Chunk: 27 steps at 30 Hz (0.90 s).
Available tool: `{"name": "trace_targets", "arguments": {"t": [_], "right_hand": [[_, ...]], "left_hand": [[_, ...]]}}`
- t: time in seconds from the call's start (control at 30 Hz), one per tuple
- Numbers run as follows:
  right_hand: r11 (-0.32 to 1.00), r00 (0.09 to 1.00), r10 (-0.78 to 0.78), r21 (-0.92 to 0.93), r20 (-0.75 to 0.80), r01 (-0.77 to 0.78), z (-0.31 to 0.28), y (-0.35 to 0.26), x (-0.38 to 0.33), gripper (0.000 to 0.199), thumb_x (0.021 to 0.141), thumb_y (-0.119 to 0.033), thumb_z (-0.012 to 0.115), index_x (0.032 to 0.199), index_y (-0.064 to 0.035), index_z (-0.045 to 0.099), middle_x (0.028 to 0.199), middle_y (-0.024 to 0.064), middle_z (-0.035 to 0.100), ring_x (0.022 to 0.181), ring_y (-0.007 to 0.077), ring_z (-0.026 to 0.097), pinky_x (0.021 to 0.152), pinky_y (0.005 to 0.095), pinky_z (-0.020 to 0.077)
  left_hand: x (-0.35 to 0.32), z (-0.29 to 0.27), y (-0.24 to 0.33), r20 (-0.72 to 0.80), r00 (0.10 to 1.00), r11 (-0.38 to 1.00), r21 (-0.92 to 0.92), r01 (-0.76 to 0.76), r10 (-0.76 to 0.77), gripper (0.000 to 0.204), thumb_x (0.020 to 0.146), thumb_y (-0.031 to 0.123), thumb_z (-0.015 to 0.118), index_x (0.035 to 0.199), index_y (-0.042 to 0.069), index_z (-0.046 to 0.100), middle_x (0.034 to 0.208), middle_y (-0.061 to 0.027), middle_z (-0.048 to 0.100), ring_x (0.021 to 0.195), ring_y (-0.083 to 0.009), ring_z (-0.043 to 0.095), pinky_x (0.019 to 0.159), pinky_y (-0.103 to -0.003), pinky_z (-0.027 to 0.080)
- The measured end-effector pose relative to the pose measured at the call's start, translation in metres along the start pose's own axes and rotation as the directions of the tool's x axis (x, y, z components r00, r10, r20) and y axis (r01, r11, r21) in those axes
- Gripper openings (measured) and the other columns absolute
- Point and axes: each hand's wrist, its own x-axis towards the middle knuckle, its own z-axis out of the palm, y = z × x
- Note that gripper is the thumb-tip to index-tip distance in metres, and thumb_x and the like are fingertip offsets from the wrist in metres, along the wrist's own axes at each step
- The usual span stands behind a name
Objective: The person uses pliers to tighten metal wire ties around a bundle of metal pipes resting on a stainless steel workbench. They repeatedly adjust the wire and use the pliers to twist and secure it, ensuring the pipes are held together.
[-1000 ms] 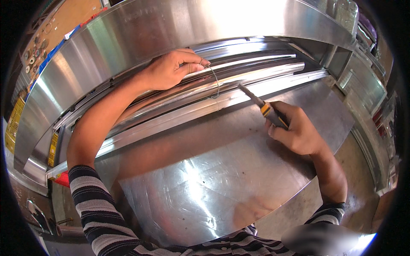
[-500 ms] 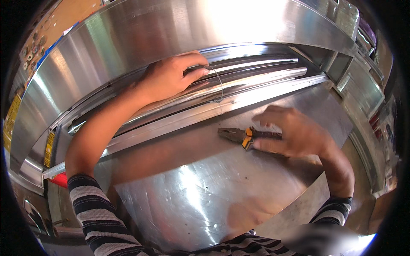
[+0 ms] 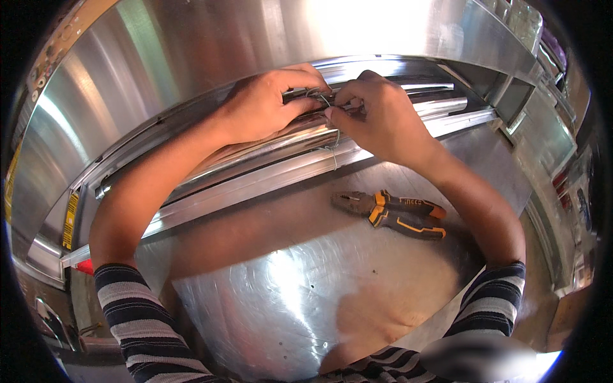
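A thin loop of wire (image 3: 336,139) passes around a bright metal tube (image 3: 281,143) and a square-edged metal bar (image 3: 255,173). My left hand (image 3: 258,108) pinches the wire's upper end from the left. From the right, my right hand (image 3: 386,121) meets it with thumb and fingertips closed on the same wire. Both hands hover close over the tube, their fingertips almost touching. Below my right forearm, pliers (image 3: 378,208) with black and orange handles lie free on the flat metal sheet (image 3: 255,300), jaws pointing left.
A tall curved-looking steel panel (image 3: 211,45) rises behind the tubes. A yellow label strip (image 3: 69,220) sits at the left end, above a red piece (image 3: 83,266). Metal framing (image 3: 543,137) stands at the right.
My right hand has let go of the pliers, leaving them on the sheet, and moved up to grip the wire beside my left hand. The wire's upper end is now bent between both hands.
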Motion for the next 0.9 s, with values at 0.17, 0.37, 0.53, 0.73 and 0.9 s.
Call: {"name": "trace_targets", "arguments": {"t": [0.17,0.37,0.53,0.73,0.9], "right_hand": [[0.999,0.999,0.041,0.029,0.022,-0.042,0.004,0.0,0.004,0.017,0.081,-0.019,0.075,0.085,-0.0032,0.077,0.084,0.0201,0.073,0.08,0.0376,0.072,0.076,0.046,0.0586],[0.997,0.997,0.072,0.03,0.022,-0.072,0.011,-0.002,0.004,0.016,0.082,-0.018,0.072,0.083,-0.0029,0.075,0.086,0.0209,0.073,0.082,0.0381,0.073,0.079,0.0476,0.0574],[0.994,0.995,0.103,-0.034,-0.016,-0.103,0.019,-0.007,0.003,0.018,0.085,-0.02,0.068,0.086,-0.0023,0.074,0.086,0.0218,0.073,0.089,0.0389,0.072,0.086,0.0489,0.0544],[0.996,0.996,0.085,-0.028,0.005,-0.085,0.017,-0.004,0.002,0.02,0.086,-0.021,0.067,0.089,-0.0027,0.074,0.086,0.0227,0.073,0.089,0.04,0.072,0.087,0.0499,0.0544],[0.987,0.984,0.091,0.12,0.15,-0.11,0.005,0.006,0.007,0.023,0.089,-0.023,0.068,0.096,-0.0018,0.075,0.086,0.0241,0.073,0.084,0.0404,0.073,0.081,0.0466,0.0576]], "left_hand": [[0.001,0.0,-0.005,0.046,0.996,0.993,-0.087,0.079,-0.075,0.016,0.086,0.001,0.076,0.102,0.0,0.075,0.111,-0.0117,0.073,0.108,-0.0246,0.069,0.096,-0.036,0.052],[0.003,-0.003,-0.014,0.08,0.996,0.996,-0.082,-0.027,0.033,0.012,0.091,0.002,0.072,0.102,-0.001,0.074,0.113,-0.0089,0.07,0.11,-0.0252,0.065,0.1,-0.036,0.05],[0.003,-0.014,-0.011,0.113,0.989,0.996,0.011,-0.093,0.092,0.01,0.084,-0.005,0.072,0.093,-0.001,0.074,0.109,-0.0089,0.072,0.122,-0.0318,0.063,0.105,-0.043,0.049],[0.008,-0.029,-0.018,0.222,0.941,0.952,0.108,-0.285,0.256,0.011,0.082,-0.006,0.071,0.091,-0.001,0.074,0.105,-0.0093,0.071,0.123,-0.0317,0.063,0.102,-0.042,0.052],[-0.001,-0.019,-0.008,0.076,0.996,0.994,0.101,-0.05,0.043,0.017,0.084,-0.001,0.075,0.101,0.0,0.076,0.106,-0.0087,0.071,0.118,-0.0284,0.066,0.099,-0.039,0.053]]}}
